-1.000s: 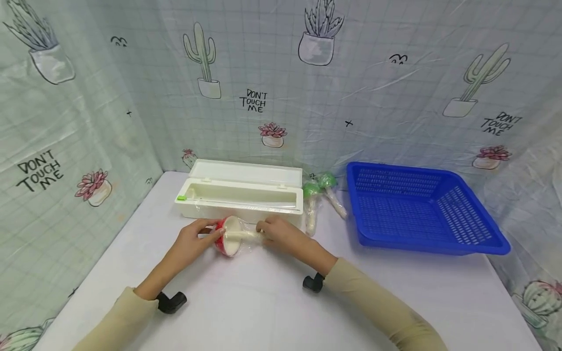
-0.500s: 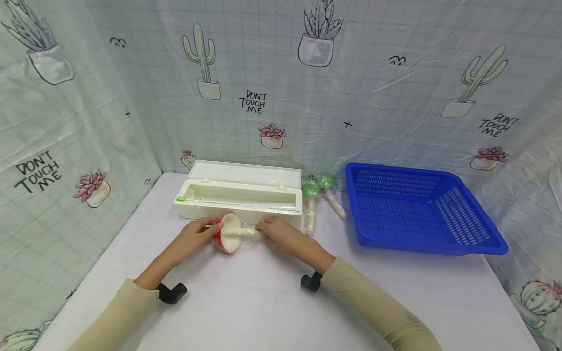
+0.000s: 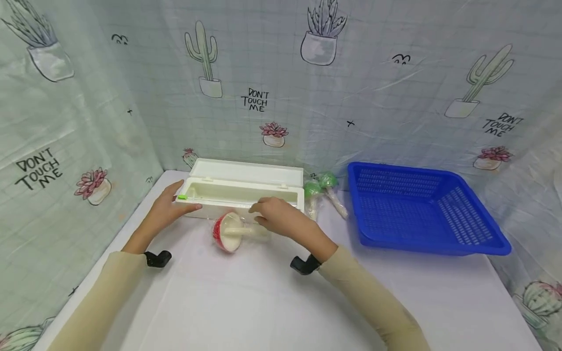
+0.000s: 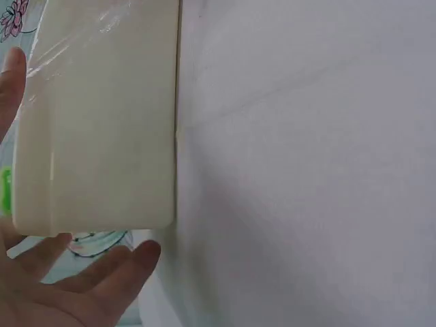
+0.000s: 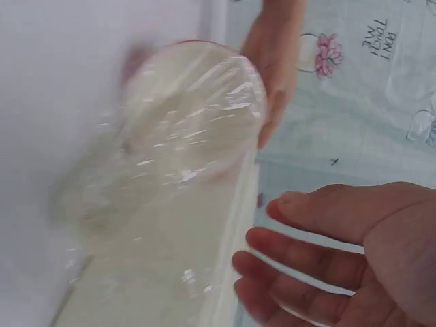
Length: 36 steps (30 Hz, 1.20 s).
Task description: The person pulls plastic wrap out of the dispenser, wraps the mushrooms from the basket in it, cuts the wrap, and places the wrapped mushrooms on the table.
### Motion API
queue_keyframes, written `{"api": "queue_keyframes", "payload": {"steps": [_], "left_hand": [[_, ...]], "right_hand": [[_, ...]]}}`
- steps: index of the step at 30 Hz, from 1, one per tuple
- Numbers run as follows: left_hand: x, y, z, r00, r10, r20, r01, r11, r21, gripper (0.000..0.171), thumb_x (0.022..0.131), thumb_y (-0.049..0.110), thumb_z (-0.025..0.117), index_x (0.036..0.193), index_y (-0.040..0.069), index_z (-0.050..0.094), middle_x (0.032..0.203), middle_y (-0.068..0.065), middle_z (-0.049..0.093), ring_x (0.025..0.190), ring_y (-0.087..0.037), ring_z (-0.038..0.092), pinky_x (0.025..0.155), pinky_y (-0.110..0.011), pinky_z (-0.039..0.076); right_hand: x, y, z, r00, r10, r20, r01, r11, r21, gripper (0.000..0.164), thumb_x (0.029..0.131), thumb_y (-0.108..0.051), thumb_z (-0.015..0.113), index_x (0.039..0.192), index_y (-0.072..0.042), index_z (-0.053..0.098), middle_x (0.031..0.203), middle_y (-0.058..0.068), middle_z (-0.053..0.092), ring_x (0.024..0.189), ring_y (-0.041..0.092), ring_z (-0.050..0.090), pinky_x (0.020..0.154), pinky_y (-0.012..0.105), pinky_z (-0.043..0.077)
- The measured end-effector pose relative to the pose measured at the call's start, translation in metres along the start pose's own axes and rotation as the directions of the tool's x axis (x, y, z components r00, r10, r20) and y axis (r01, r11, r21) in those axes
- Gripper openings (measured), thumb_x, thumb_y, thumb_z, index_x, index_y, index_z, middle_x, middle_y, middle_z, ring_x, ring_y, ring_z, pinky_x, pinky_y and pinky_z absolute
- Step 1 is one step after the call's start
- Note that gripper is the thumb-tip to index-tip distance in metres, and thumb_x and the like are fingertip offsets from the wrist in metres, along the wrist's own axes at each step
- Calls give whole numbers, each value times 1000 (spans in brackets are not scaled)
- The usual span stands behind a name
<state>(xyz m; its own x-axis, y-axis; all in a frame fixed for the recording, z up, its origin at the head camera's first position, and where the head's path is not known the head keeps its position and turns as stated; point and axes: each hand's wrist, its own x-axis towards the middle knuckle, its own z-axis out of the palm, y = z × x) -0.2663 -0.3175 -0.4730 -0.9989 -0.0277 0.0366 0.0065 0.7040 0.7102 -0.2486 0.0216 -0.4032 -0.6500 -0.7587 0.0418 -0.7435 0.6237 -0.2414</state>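
A long white box [image 3: 210,210] stands with its lid raised at the back of the table; a bright green tag [image 3: 182,197] sits at its left corner. My left hand [image 3: 164,209] is at the box's left end, fingers spread behind the corner and thumb along the front; in the left wrist view that hand [image 4: 75,286] holds nothing. A mushroom-shaped toy with a red cap [image 3: 217,233], wrapped in clear plastic, lies before the box. Over the box's front edge, just above the stem, is my right hand [image 3: 283,217], its fingers loosely bent around nothing.
Two wrapped green-capped mushroom toys [image 3: 328,180] lie right of the box. Farther right stands a blue plastic basket [image 3: 404,167]. A patterned curtain [image 3: 237,58] rises behind the white table [image 3: 246,302].
My left hand has let go of the red-capped mushroom toy and moved left to the box's end. My right hand has released the stem and shifted up toward the box.
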Motion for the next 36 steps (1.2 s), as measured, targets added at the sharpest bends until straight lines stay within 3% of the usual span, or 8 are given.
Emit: {"api": "queue_keyframes", "payload": {"steps": [3,7,15,22,26,31,34,36], "left_hand": [[9,-4,4,1000,-12,5,12,999,-36,116,82,57,80,165,16,10,166,-24,15,150,-50,18,113,-71,26],[10,-8,10,999,-23,-39,20,997,-75,111,80,56,83,163,24,17,165,-21,21,150,-45,24,110,-64,35],[6,-7,6,996,25,-83,-25,1000,-4,101,79,57,83,159,24,32,156,-30,35,131,-39,46,86,-40,43],[4,-8,-1,998,2,-63,-2,1000,-11,99,79,56,83,158,25,32,156,-32,33,102,-30,43,70,-30,37],[4,-8,-2,997,-3,-73,2,1000,-19,99,78,55,85,158,26,34,149,-33,44,88,-26,42,64,-27,38],[4,-9,-3,997,-7,-75,4,999,-34,99,77,53,86,157,26,36,152,-32,41,93,-26,42,65,-26,38],[4,-9,-2,997,5,-72,-8,999,-50,97,77,51,86,157,26,37,154,-31,39,85,-23,44,64,-26,39],[5,-10,-2,997,13,-74,-17,998,-63,95,78,50,86,156,26,39,149,-31,46,71,-19,41,59,-26,38]], "right_hand": [[21,-3,-10,997,-74,-32,75,997,32,25,102,-8,63,125,-4,71,123,9,71,111,19,68,91,27,55],[53,-3,-11,989,-141,-43,142,989,46,23,103,-8,59,120,-7,74,117,5,74,105,14,69,86,20,54],[110,-7,-5,980,-197,-30,198,977,74,25,105,-9,55,120,-5,74,118,5,74,101,11,67,87,18,51],[142,-9,7,983,-177,-39,181,973,144,24,105,-17,59,118,-6,75,112,1,75,92,5,64,83,12,48],[154,-15,17,987,-158,-34,162,974,160,24,104,-21,62,118,-7,75,111,1,75,94,6,65,84,11,48],[165,-23,29,995,-103,-5,102,979,178,27,102,-25,64,121,-8,74,114,0,75,102,7,66,86,10,47],[170,-30,34,998,-68,11,65,981,183,27,101,-28,65,120,-11,75,112,-3,75,98,5,65,83,10,47],[172,-35,37,999,-47,14,44,983,178,26,100,-30,66,117,-14,76,106,-6,75,91,4,62,78,11,46]]}}
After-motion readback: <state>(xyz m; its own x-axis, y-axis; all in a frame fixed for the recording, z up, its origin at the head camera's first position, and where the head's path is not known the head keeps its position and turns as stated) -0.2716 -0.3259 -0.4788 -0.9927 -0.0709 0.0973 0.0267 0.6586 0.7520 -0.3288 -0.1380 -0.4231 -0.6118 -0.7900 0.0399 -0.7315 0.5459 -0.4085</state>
